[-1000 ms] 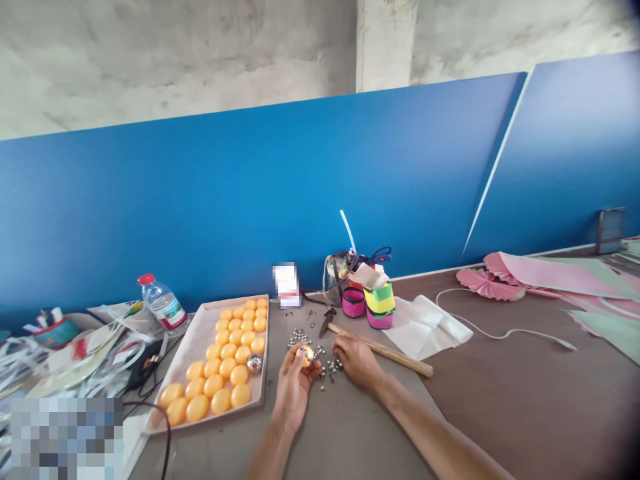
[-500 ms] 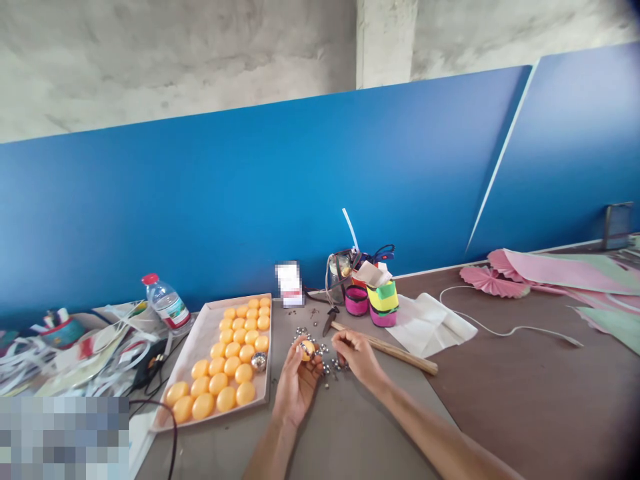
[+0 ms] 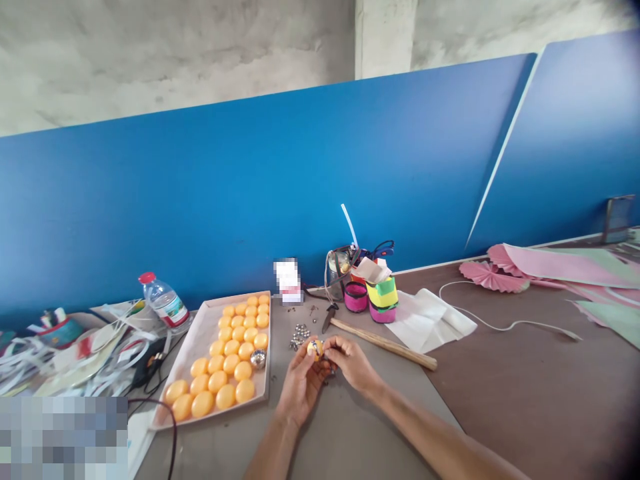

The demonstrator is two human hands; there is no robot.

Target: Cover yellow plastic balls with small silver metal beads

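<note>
My left hand (image 3: 299, 385) is closed around an orange ball (image 3: 314, 349), like a ping-pong ball, with small silvery bits on its surface. The fingers of my right hand (image 3: 356, 363) are pinched together against the ball's right side; whatever they hold is too small to make out. Just behind both hands lies a pile of small shiny metal pieces (image 3: 301, 333), partly hidden by my fingers. To the left, a shallow tray (image 3: 204, 327) carries rows of orange balls (image 3: 231, 363) and one ball covered in silver (image 3: 258, 359) at its right side.
A wooden-handled hammer (image 3: 385, 343) lies behind my right hand. Beyond it are a pink round container (image 3: 356, 298), a yellow-and-green one (image 3: 383, 293) and white paper (image 3: 433, 323). A plastic bottle (image 3: 165, 303) leans at the left, among white strips (image 3: 107, 340). Pink paper (image 3: 565, 263) lies far right.
My right hand has moved left from above the metal pieces to the ball. My left hand has shifted slightly right with the ball in it.
</note>
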